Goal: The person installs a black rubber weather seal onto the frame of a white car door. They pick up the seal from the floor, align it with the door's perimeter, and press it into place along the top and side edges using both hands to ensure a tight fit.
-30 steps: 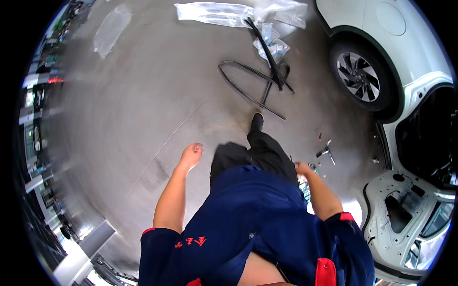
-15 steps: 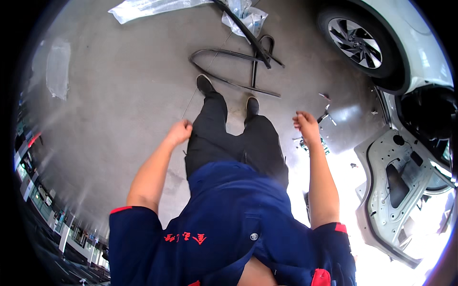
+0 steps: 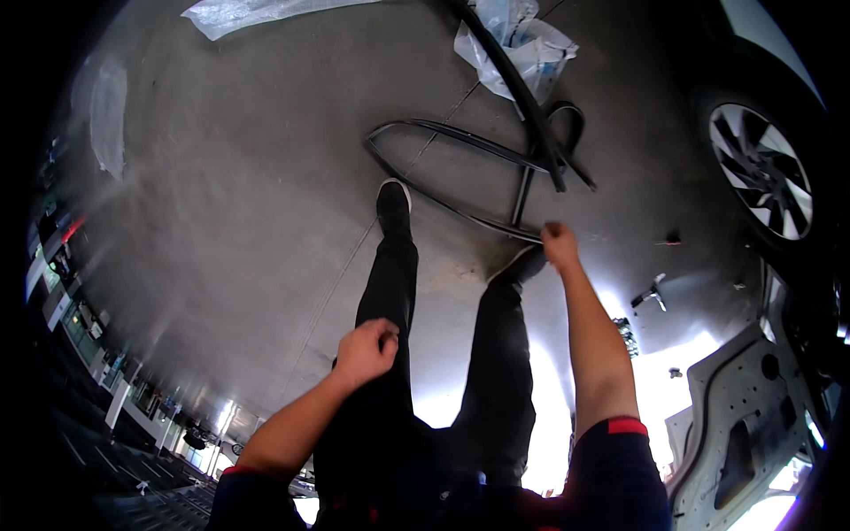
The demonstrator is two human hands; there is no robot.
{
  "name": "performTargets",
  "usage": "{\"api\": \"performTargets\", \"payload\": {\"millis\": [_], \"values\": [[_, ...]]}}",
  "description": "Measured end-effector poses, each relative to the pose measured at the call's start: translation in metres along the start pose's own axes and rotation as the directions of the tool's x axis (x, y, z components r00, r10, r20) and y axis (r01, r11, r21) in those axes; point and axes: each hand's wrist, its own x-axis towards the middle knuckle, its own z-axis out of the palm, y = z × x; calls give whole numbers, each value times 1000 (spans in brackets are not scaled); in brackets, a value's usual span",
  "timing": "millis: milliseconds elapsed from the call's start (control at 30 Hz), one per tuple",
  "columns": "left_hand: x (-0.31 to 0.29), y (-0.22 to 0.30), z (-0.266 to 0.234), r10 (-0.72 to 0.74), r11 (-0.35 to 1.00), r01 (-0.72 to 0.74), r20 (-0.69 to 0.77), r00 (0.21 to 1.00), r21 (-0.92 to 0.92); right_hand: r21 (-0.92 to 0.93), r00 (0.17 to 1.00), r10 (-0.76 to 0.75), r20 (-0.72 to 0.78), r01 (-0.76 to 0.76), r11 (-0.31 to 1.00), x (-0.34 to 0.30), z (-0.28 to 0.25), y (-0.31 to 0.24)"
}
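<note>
On floor [image 3: 257, 203] nr R shoe [image 3: 521, 266]: looped blk strip [image 3: 452, 207], prob. light, bendy; best held by its end. R hand [image 3: 560, 246] at that end, grip unclear; L hand [image 3: 367, 353] half-curled, can't tell if empty.

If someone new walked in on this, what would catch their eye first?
Probably the long, looping black strips tangled on the grey floor ahead of the feet, with the person's bare right hand down at the near end of one. Next, the silver-and-black spoked car wheel at the right edge, then the crumpled, clear plastic wrapping lying beyond the strips near the top.
</note>
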Motion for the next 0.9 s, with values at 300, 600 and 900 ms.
{"api": "performTargets", "payload": {"millis": [300,600,900], "values": [[12,26,-31,-53,998,54,-38,998,19,-398,917,87,-388,-252,882,170,43,-74],[13,26,-31,-54,999,54,-88,995,-2,-397,981,-143,-129,81,914,170,45,-39],[-1,19,4,-11,994,21,-88,996,106,290,945,-260,197,197,937,40,4,-80]]}}
